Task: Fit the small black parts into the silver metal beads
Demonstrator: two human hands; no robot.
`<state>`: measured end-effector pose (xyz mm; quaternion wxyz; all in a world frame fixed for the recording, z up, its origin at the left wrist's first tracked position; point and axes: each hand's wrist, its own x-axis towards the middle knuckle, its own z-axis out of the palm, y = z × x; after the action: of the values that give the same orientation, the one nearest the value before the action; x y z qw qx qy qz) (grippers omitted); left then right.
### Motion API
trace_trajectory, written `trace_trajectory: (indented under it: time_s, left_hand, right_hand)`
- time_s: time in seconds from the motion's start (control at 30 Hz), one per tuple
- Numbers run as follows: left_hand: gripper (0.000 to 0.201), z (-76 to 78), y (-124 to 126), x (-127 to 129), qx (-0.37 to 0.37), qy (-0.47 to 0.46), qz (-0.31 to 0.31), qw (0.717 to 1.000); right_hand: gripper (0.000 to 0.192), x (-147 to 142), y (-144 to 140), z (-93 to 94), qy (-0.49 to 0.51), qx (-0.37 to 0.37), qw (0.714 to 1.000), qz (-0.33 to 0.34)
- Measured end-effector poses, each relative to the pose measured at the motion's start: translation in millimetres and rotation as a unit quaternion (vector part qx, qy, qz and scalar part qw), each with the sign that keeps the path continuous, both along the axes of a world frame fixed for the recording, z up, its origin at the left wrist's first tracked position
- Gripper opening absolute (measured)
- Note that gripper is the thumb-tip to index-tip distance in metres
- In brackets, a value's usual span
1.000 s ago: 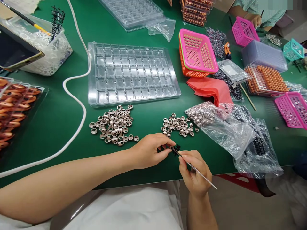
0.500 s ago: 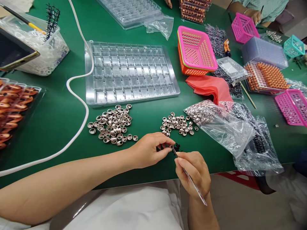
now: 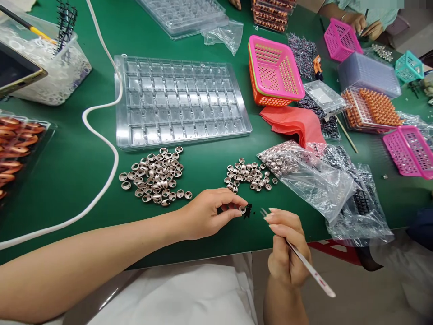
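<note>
My left hand point(image 3: 213, 212) pinches a small silvery metal ring point(image 3: 242, 209) between thumb and fingertips, low over the table. Just beyond the ring lies a small heap of tiny black parts point(image 3: 248, 211). To the right, my right hand point(image 3: 287, 239) grips a pair of tweezers point(image 3: 311, 270); their tips are slightly apart, point left and hold nothing that I can make out. Behind my left hand is a pile of similar open-holed metal rings point(image 3: 158, 174), with a smaller pile of them point(image 3: 250, 174) farther right.
A clear compartment tray point(image 3: 182, 101) lies behind the piles. Right of it are stacked plastic baskets point(image 3: 275, 70), red cloth point(image 3: 294, 122) and plastic bags of parts point(image 3: 307, 171). A white cable point(image 3: 101, 131) winds down the left side. Another person's hands point(image 3: 363, 27) work at the far right.
My right hand has drawn the tweezers away from the ring, to the right, and turned them flatter. My left hand still holds the ring in nearly the same place.
</note>
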<state>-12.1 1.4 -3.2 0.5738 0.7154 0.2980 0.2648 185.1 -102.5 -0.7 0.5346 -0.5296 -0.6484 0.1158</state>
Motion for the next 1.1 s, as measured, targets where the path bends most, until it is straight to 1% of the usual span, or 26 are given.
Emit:
trace_trajectory:
  time_s: [0.07, 0.2, 0.27, 0.37, 0.57, 0.77, 1.1]
  left_hand:
    - [0.021, 0.0, -1, -1, 0.002, -0.017, -0.014, 1.000]
    - [0.020, -0.9, -3, -2, 0.013, -0.043, -0.041, 0.998]
    - [0.018, -1.2, -4, -1, 0.025, -0.057, -0.053, 0.997]
    - [0.016, -0.8, -5, -1, 0.043, -0.069, -0.067, 0.994]
    - [0.014, 1.4, -6, -1, 0.074, -0.064, -0.103, 0.990]
    - [0.015, 2.3, -8, 0, 0.092, -0.066, -0.112, 0.987]
    - [0.018, 3.0, -13, 1, 0.118, -0.087, -0.102, 0.984]
  right_hand:
    - [0.030, 4, -3, 1.2, -0.017, -0.013, 1.000, 0.021]
    - [0.040, 14, -8, -2.0, -0.085, -0.052, 0.991, 0.091]
    - [0.042, 18, -8, -3.3, -0.135, -0.051, 0.984, 0.107]
    - [0.045, 19, -3, -2.3, -0.198, -0.021, 0.973, 0.120]
    - [0.034, 23, 1, -1.3, -0.252, 0.007, 0.952, 0.173]
    - [0.035, 31, -3, -5.5, -0.295, 0.035, 0.932, 0.207]
    - [0.027, 27, 0, 11.7, -0.316, 0.035, 0.917, 0.239]
